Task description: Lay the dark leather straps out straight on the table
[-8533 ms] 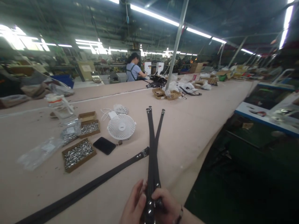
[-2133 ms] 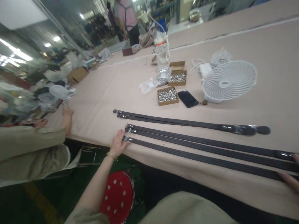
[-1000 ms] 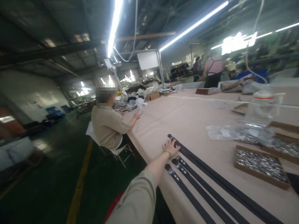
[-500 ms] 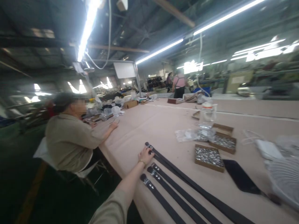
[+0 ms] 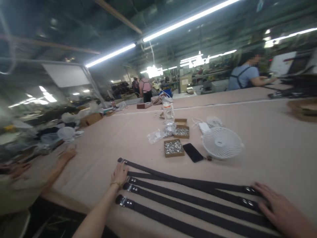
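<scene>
Right hand (image 5: 282, 211) now flat on the strap (image 5: 198, 185) ends near the worktop (image 5: 272, 138) front edge, left hand (image 5: 120, 173) still pressing the far ends, both grips open, holding nothing

Nearest strap (image 5: 173, 219) cropped at bottom edge

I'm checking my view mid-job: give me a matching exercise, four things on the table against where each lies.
Things:
1 left hand
2 right hand
3 phone
4 fan

Places:
A right ends of the straps
B between the box of metal parts and the fan
C left ends of the straps
D lying flat, right of the phone

Pairs: 1-C, 2-A, 3-B, 4-D
</scene>
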`<state>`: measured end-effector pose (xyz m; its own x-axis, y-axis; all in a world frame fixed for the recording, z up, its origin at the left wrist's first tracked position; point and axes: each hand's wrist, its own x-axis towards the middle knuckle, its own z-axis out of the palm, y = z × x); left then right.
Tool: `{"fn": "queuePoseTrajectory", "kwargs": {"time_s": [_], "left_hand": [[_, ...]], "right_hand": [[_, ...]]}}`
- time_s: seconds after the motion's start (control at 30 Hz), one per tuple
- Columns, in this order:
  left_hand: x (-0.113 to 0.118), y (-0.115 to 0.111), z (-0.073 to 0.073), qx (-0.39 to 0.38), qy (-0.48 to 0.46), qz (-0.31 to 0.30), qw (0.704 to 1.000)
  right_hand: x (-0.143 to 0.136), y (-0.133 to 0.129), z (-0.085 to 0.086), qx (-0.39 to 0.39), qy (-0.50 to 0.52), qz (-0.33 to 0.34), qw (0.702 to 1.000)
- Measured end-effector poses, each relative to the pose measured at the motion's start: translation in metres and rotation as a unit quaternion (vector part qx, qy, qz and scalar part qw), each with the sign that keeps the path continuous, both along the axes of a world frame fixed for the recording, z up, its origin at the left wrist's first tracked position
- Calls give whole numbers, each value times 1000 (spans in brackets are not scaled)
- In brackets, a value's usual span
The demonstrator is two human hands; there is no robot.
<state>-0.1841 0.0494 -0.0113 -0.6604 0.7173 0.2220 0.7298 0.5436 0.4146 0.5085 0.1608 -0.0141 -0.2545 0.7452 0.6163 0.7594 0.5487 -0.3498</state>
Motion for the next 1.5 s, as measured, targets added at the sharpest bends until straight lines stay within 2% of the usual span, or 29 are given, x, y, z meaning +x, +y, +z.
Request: {"fn": "queuePoseTrajectory", "kwargs": {"time_s": [0.1,0.23,0.4,0.57,0.7,0.8,0.93,1.03,1.1,1.2,1.4,1.5], "left_hand": [[-2,-8,1,3,-14,-38,999],[-15,-3,3,-29,-33,-55,998],[-24,-1,4,-62,-30,-54,996],[-23,-3,3,-105,-12,-62,992],[-20,-3,6,-113,21,-55,992],[-19,10,19,-128,53,-93,986],[-14,36,47,-183,60,-177,965],[-8,43,61,-204,82,-196,956],[-8,41,67,-212,92,-202,952],[-18,35,76,-219,88,-207,949],[-47,19,99,-222,39,-250,941],[-59,5,100,-225,13,-269,937]], "right_hand": [[-3,-20,7,-90,-101,-23,991],[-15,-29,18,-155,-148,-43,976],[-18,-35,17,-167,-159,-66,971],[-16,-37,15,-159,-160,-62,972],[-16,-38,18,-162,-159,-62,972],[-18,-41,23,-167,-160,-54,971],[-18,-44,28,-160,-173,-27,972],[-12,-43,26,-126,-162,13,979],[-8,-38,22,-101,-153,61,981],[-3,-27,14,-80,-134,87,984],[1,-16,9,-43,-131,86,987],[1,-13,7,-13,-120,74,990]]}}
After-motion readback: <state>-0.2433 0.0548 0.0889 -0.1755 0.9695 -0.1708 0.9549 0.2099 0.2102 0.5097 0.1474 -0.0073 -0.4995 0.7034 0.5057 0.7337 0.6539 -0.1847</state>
